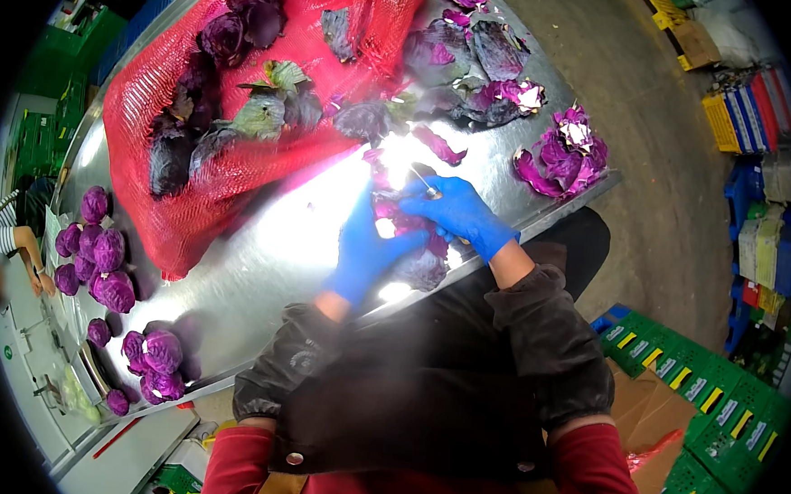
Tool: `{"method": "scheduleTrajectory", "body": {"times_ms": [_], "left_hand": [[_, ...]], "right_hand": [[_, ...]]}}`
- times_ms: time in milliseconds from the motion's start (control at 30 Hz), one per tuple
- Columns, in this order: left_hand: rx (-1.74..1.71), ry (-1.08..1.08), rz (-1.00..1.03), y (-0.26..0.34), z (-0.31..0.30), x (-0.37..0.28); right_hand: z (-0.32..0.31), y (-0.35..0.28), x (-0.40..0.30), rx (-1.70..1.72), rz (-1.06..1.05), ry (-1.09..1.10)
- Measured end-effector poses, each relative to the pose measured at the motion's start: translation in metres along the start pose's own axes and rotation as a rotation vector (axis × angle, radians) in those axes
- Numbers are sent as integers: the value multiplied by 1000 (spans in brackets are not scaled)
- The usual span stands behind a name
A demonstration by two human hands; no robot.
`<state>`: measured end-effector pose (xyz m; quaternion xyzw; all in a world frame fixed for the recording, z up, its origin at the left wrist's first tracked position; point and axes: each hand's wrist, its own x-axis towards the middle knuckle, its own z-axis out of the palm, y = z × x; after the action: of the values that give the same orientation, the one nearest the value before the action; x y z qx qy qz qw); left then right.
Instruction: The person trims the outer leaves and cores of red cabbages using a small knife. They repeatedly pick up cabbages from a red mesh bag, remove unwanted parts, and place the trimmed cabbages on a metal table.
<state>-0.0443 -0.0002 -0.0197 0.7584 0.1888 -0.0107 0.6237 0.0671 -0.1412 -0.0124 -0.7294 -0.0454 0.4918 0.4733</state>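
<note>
My right hand, in a blue glove, is closed around a small knife; its thin blade points up and left. Opposite it, my blue-gloved left hand is blurred, its fingers and thumb spread around a red cabbage. Glare and blur hide much of that cabbage and where the left fingertips end. Just below the hands, a dark outer leaf lies near the table edge. A loose purple leaf lies beyond the knife.
A red mesh sack with dark cabbages covers the steel table's far side. Trimmed leaves and a purple leaf pile lie right. Several peeled cabbages stand left, near another person's arm. Green crates stand behind right.
</note>
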Motion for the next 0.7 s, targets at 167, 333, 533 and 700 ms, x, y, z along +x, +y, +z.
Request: {"method": "scheduleTrajectory", "body": {"times_ms": [167,333,533,700], "left_hand": [[209,175,114,-23,9,-1],[201,195,184,-29,14,-6],[233,159,351,-53,10,-28],[-646,113,-77,-12,-8,-31]], "right_hand": [[7,30,11,-140,-292,153],[7,28,14,-489,-491,340],[0,45,22,-728,-470,456],[2,52,18,-714,-539,572]]}}
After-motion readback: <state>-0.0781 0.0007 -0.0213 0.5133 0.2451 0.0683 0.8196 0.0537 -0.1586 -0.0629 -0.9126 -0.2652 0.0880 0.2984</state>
